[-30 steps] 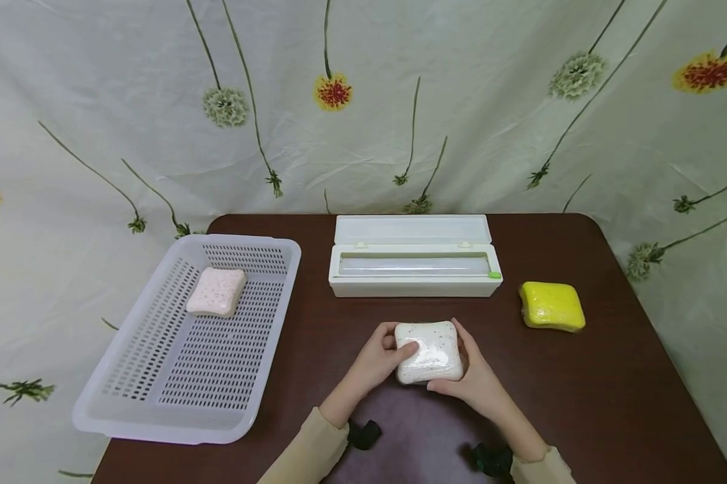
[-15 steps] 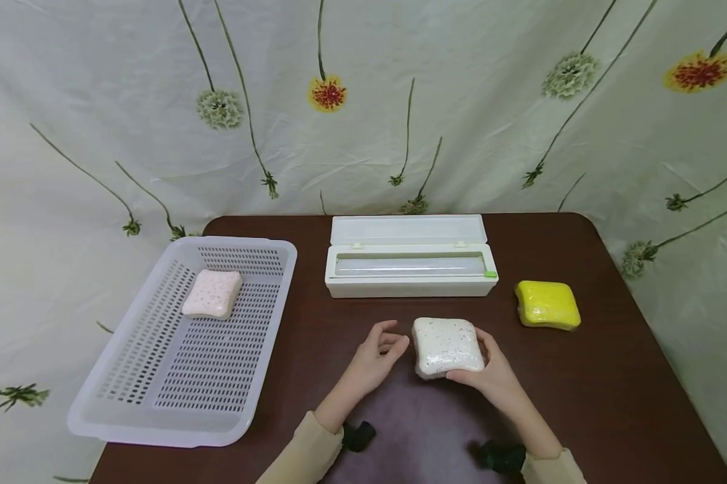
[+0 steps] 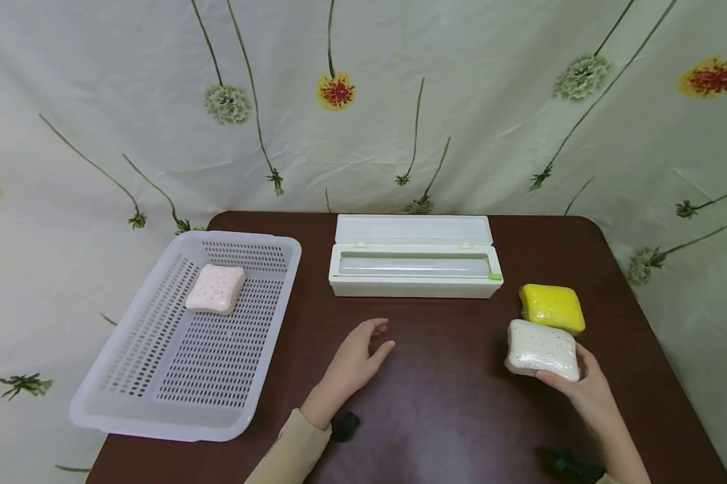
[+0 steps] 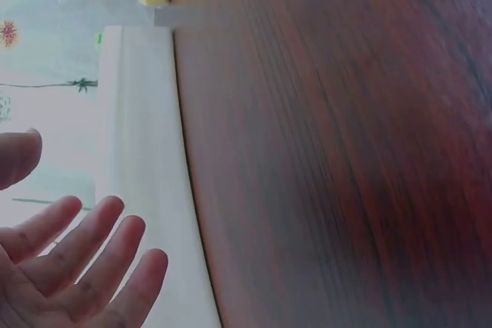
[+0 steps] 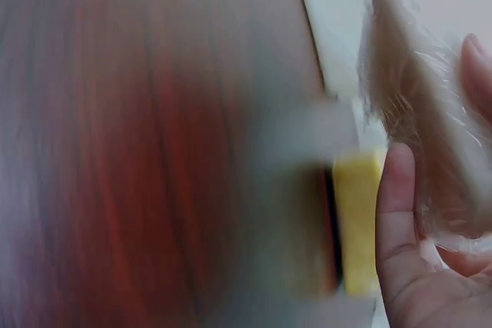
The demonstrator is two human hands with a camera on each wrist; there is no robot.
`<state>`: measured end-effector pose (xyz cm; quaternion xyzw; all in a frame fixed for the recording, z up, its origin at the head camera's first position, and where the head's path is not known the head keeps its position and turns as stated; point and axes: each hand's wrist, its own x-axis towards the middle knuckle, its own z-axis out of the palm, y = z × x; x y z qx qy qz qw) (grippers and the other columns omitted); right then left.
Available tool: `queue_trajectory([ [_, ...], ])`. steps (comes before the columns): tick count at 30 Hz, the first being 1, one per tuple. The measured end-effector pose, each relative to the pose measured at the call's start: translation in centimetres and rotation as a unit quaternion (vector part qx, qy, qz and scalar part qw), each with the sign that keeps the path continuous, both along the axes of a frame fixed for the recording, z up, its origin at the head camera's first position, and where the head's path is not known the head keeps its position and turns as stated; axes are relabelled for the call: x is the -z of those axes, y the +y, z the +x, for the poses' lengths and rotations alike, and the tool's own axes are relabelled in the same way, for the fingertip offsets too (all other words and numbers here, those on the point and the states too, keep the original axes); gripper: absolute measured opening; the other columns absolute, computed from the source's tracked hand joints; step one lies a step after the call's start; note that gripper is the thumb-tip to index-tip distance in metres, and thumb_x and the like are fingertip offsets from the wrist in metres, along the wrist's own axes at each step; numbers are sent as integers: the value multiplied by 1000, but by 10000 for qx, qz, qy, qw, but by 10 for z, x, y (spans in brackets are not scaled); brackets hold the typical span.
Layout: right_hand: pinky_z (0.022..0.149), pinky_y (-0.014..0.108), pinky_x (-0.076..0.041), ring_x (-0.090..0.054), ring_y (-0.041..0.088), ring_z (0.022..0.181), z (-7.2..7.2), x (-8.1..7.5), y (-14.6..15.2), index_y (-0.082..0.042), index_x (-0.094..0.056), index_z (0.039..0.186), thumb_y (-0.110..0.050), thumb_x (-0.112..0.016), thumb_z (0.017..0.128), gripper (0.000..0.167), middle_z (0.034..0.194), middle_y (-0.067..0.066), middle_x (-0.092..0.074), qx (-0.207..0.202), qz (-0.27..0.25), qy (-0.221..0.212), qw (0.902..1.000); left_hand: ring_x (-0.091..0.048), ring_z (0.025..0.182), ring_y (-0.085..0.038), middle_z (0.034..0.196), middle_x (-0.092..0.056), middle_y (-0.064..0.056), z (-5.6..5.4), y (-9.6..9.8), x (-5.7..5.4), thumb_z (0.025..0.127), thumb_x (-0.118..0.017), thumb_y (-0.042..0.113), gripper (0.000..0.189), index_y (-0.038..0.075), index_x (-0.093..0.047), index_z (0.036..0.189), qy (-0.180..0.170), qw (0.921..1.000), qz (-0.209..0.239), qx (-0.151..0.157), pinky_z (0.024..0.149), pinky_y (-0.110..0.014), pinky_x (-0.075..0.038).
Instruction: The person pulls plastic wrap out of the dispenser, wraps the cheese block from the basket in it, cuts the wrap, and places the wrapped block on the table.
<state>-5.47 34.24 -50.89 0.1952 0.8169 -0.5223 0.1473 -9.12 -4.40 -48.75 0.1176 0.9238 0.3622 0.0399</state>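
Observation:
My right hand grips a white, dark-speckled sponge wrapped in clear film, thumb along its near edge and fingers at its right side. In the head view this sponge overlaps the near edge of a yellow film-wrapped sponge. The right wrist view shows the crinkled film on the held sponge close up, above the fingers. Over the middle of the table, my left hand hovers with relaxed fingers and holds nothing. Its spread fingers also appear in the left wrist view, in front of the white cling film box.
The cling film box stands at the back middle with its lid raised and a film roll inside. At the left is a white perforated basket with a pink-speckled sponge in it. A flowered cloth hangs behind the table.
My left hand has let go of the white sponge and drawn slightly left. The right hand has carried that sponge rightward from the middle of the table to the yellow sponge.

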Motion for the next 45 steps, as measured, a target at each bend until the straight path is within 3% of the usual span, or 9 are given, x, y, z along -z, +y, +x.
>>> queue_trajectory([
  [6,73,5,-34,-30,33,131,3,8,32,0,11,155,-38,-71,90,111,160,28,-12,-125,180,-195,9996,-59,118,-28,125,-63,-10,-1,-5,-1,95,-66,27,47,6,-54,135,565,9971,-507,24,98,-44,-50],
  [10,79,10,-36,-29,35,130,1,14,46,-1,12,155,-37,-69,92,109,160,30,-10,-375,265,-150,9988,-59,119,-28,126,-63,-10,-1,-7,-2,95,-66,27,46,7,-54,135,620,9968,-511,-51,98,-43,-50],
  [14,109,46,-35,-20,45,139,-3,18,52,-6,16,155,-36,-69,92,110,161,31,0,-553,190,-156,9982,-58,121,-28,127,-62,-10,0,-8,-2,96,-65,27,45,7,-55,135,509,9978,-430,-68,99,-44,-49],
  [17,111,71,-18,-7,53,144,-7,19,54,-9,19,154,-35,-70,92,111,160,31,7,-636,225,-158,9976,-58,121,-28,128,-62,-10,0,-9,0,96,-65,27,44,8,-55,134,477,9981,-399,-41,100,-44,-49],
  [20,110,73,-16,-3,56,144,-12,18,54,-9,18,154,-36,-69,92,111,159,32,8,-735,413,-134,9964,-58,120,-28,127,-62,-10,0,-9,1,96,-65,26,43,8,-56,134,486,9980,-407,-12,99,-44,-49],
  [29,107,72,-23,-20,59,138,-14,23,56,9,-6,153,-31,-70,92,97,152,41,-20,-1162,1096,547,9856,-60,116,-28,124,-63,-11,0,-10,2,95,-66,25,41,8,-57,131,594,9975,-386,12,96,-45,-50],
  [35,108,73,-19,-12,62,138,-19,17,54,9,1,152,-39,-71,90,107,151,44,-9,-889,1475,183,9849,-60,116,-28,124,-63,-11,-5,-13,1,96,-66,25,40,7,-58,131,698,9964,-473,-71,96,-44,-50],
  [40,103,76,-16,-13,67,130,-15,3,43,15,-2,150,-21,-75,86,104,147,47,-13,-967,2257,543,9679,-59,117,-30,125,-63,-12,-12,-17,-2,95,-66,24,41,6,-58,131,809,9953,-497,-178,97,-46,-50],
  [45,97,77,-17,-15,66,128,-13,-21,7,12,-16,150,-3,-71,83,88,149,40,-19,-744,2618,1438,9514,-59,117,-31,124,-63,-13,-20,-20,-5,95,-66,23,40,5,-59,130,1006,9928,-557,-327,96,-46,-50],
])
